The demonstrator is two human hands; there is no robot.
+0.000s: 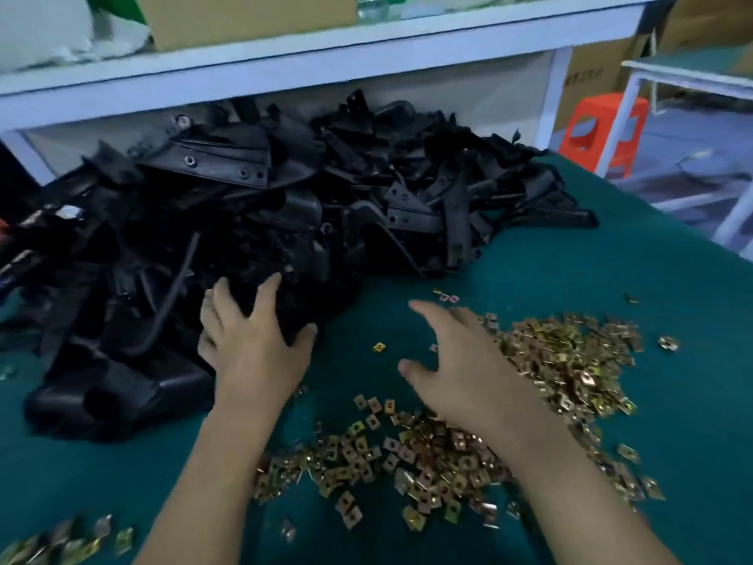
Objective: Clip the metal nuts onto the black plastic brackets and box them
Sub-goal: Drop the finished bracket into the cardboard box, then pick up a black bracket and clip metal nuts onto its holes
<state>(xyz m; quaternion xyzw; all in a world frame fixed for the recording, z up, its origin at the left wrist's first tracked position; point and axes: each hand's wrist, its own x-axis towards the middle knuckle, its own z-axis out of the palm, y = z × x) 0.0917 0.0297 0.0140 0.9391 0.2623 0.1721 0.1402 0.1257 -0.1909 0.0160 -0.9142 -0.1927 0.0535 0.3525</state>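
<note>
Two hands were spread open, gripping nothing: the left hand (252, 348) touched the heap of black brackets (244, 205) along the tabletop's (652, 271) far edge, the right hand (464, 369) hovered over loose nuts (570, 360) nearer its front edge, seemingly each reaching for its own part.

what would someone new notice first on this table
A big tangled pile of black plastic brackets fills the back left of the green table. In front of it, to the right, lies a spread heap of gold metal nuts. The left hand rests with spread fingers on the pile's near edge, and the right hand is open over the nuts.
</note>
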